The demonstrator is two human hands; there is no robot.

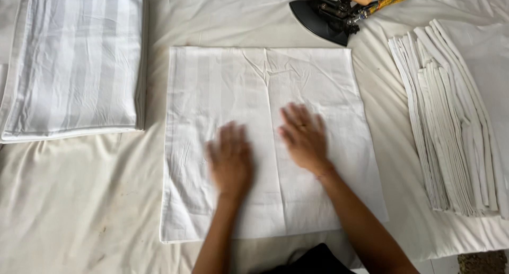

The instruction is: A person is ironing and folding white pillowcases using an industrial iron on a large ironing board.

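Observation:
A white striped pillowcase [222, 83] lies flat in the middle of the cloth-covered table, with creases near its top centre. My left hand [229, 161] rests palm down on its lower middle, fingers spread and blurred by motion. My right hand [304, 137] lies flat just to the right of it, fingers apart, also pressing on the fabric. Neither hand holds anything.
A stack of folded striped linens [74, 62] sits at the left. A fanned pile of folded white cloths [456, 125] sits at the right. A black iron with a wooden handle [328, 17] stands at the top right. The cream table cover [79, 200] shows at the lower left.

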